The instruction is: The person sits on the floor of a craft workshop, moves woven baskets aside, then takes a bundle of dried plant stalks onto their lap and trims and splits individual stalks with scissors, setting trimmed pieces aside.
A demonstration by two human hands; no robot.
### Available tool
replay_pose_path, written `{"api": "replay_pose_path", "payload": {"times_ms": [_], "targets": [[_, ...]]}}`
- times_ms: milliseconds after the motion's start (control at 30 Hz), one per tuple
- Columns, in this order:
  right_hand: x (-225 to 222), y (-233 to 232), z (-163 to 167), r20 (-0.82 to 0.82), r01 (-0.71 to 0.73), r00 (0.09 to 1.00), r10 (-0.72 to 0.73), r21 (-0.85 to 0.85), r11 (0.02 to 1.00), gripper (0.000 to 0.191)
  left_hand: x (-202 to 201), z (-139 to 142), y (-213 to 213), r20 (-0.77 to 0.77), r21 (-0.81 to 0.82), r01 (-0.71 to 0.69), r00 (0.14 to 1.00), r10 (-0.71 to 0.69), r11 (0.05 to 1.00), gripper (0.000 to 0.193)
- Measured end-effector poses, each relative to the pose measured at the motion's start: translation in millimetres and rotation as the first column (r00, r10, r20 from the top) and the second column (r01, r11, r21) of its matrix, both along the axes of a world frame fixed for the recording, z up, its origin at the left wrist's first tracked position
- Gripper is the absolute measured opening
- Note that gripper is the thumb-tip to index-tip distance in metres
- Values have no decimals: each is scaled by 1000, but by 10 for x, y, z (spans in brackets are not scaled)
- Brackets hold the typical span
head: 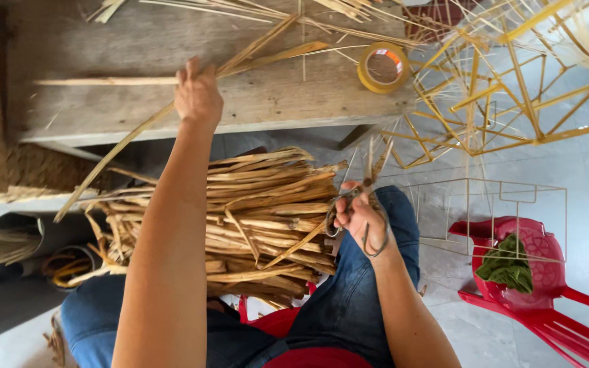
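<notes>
Dried cane strips across my lap, one long strip raised to the bench.

My left hand (198,95) is closed round a long strip (131,140) over the wooden bench (274,102), arm stretched forward; my right hand (361,219) grips scissors (349,204) above the bundle (267,218) on my knees, elbow bent; I judge the strip could split if bent hard, and the blades sit near my jeans (349,307).
</notes>
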State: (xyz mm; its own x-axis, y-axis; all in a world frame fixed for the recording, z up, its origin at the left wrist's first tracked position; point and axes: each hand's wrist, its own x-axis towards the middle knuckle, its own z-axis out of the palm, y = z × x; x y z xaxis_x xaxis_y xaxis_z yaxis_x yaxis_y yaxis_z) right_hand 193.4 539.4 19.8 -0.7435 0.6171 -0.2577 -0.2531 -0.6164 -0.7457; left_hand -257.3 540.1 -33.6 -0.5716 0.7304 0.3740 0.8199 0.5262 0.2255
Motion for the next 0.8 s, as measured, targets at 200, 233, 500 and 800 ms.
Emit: {"api": "replay_pose_path", "payload": {"times_ms": [200,233,500,800], "targets": [[-25,-25,39,-24,-4,1000,5,39,999,49,-58,-205,-98,-80,18,-26,996,27,1000,29],[-23,-39,37,-22,2,1000,0,67,998,49,-44,-106,-139,-138,30,-28,990,32,999,14],[1,-306,203,61,333,899,-434,549,767,50,1052,1423,-1228,-324,-27,262,911,-256,965,7],[399,-1039,1450,-1,-17,943,-333,999,-52,59,2368,2906,-2460,29,-240,640,757,-653,730,26]]}}
